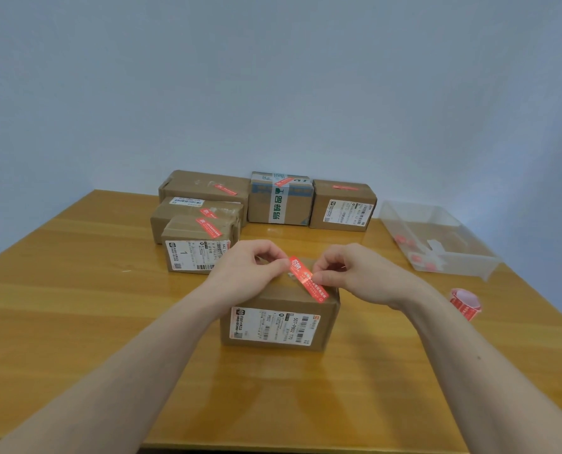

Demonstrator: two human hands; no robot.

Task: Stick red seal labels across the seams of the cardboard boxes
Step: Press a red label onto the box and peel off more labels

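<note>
Both hands' grips, left hand (250, 268) and right hand (351, 273), pinch a red label (307, 279) atop the nearest box (279, 326); clear bin (469, 257) holds red scraps (418, 257).

red seal label (307, 278) diagonal atop cardboard box (278, 322)

Soft even light, faint tabletop (76, 290) glare, wide-angle edge distortion.

A wooden table (76, 290) is seen. Six brown boxes are set on it: one near box (278, 319) in the middle and five at the back. A clear tub (436, 237) and a red roll (465, 304) are placed on the right.
</note>
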